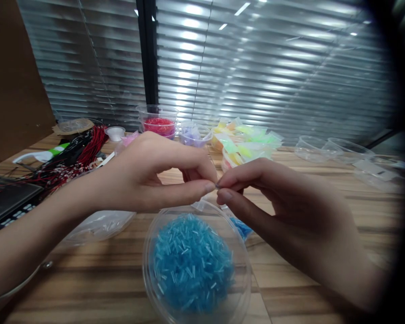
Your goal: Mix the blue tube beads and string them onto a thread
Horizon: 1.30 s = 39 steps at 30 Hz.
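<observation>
Just above the near part of the table, my left hand (pixel 158 175) and my right hand (pixel 280 216) meet fingertip to fingertip. Each one pinches thumb against forefinger. A tiny dark speck shows where the tips touch, too small to name. Below them stands a clear round plastic tub (pixel 243 274) holding a heap of short blue translucent tube pieces (pixel 194 265). Behind its rim, partly covered by my right hand, lies a small clear bag with darker blue contents (pixel 242 228).
A clear plastic lid or bag (pixel 97 225) lies left, near a calculator (pixel 11 202) and a bundle of red and black wires (pixel 84 153). Farther back are a tub of red pieces (pixel 159 126), a pile of yellow-green packets (pixel 245 141) and clear cups (pixel 310 149). Window blinds stand behind.
</observation>
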Each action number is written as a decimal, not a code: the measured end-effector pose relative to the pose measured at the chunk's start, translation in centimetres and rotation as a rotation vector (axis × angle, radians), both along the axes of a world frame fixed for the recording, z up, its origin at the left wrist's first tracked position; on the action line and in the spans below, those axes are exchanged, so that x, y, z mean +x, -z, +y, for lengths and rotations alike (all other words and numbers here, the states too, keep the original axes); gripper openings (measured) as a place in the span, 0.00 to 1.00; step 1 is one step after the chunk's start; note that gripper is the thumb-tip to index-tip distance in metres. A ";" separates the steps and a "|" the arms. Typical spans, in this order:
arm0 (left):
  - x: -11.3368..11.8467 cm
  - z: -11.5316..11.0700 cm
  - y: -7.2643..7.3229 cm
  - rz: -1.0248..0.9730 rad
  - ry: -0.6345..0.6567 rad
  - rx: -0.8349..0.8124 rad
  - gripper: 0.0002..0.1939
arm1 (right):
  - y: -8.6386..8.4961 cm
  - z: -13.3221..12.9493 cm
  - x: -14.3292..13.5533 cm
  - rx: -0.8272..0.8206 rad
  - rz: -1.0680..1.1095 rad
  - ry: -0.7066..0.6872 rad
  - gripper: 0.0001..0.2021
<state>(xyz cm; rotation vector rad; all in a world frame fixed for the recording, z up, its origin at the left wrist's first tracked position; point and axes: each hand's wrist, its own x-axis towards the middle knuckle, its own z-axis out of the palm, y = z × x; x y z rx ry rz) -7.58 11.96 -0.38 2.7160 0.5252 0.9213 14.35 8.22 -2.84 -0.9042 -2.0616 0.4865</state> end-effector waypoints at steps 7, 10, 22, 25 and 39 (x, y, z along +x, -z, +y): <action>0.2 -0.2 -0.1 -0.027 -0.017 0.059 0.04 | 0.1 0.0 0.0 0.023 0.003 0.006 0.03; 0.3 -0.3 -0.2 -0.023 -0.025 0.085 0.04 | 0.1 0.0 0.0 0.025 0.001 0.007 0.02; 0.4 -0.6 0.3 0.008 -0.093 0.354 0.09 | 0.1 -0.1 -0.1 0.085 -0.021 0.031 0.03; 0.5 -0.5 0.5 0.008 -0.116 0.392 0.10 | -0.1 -0.1 -0.2 0.097 -0.028 0.037 0.03; 0.8 -0.8 0.0 0.079 -0.112 0.350 0.11 | -0.3 -0.2 -0.2 0.135 -0.073 0.060 0.03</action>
